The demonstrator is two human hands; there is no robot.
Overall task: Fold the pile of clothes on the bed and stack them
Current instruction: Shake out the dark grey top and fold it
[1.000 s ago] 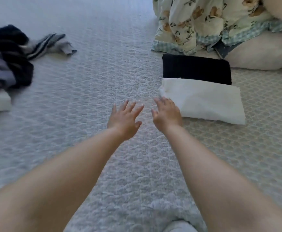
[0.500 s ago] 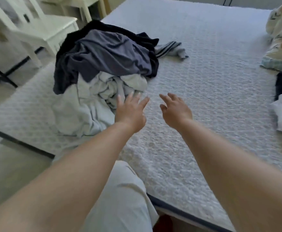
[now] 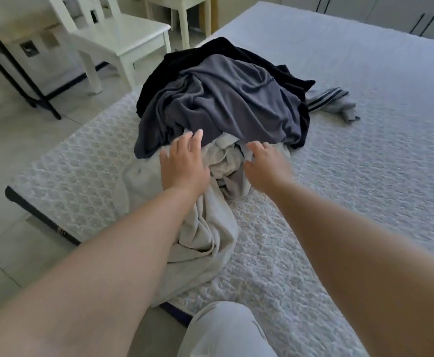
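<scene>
A pile of unfolded clothes lies near the bed's left corner: a dark grey garment [image 3: 226, 104] on top, a black one [image 3: 210, 50] behind it, and a crumpled cream garment [image 3: 205, 228] trailing toward me. My left hand [image 3: 183, 163] hovers over the pile's front with its fingers spread, its fingertips at the grey garment's lower edge. My right hand [image 3: 264, 164] reaches beside it over the cream folds, fingers loosely bent, holding nothing. A grey striped garment [image 3: 331, 101] lies apart at the pile's right.
The quilted white bed [image 3: 365, 163] stretches to the right and back. A white chair [image 3: 112, 39] stands on the floor beyond the bed's left edge, beside a black-legged table [image 3: 17, 70]. My knee [image 3: 226, 331] is at the bed's near edge.
My view has swung left from the folded black and white stack to the unfolded pile. Both hands have travelled with it and now reach over the pile's front.
</scene>
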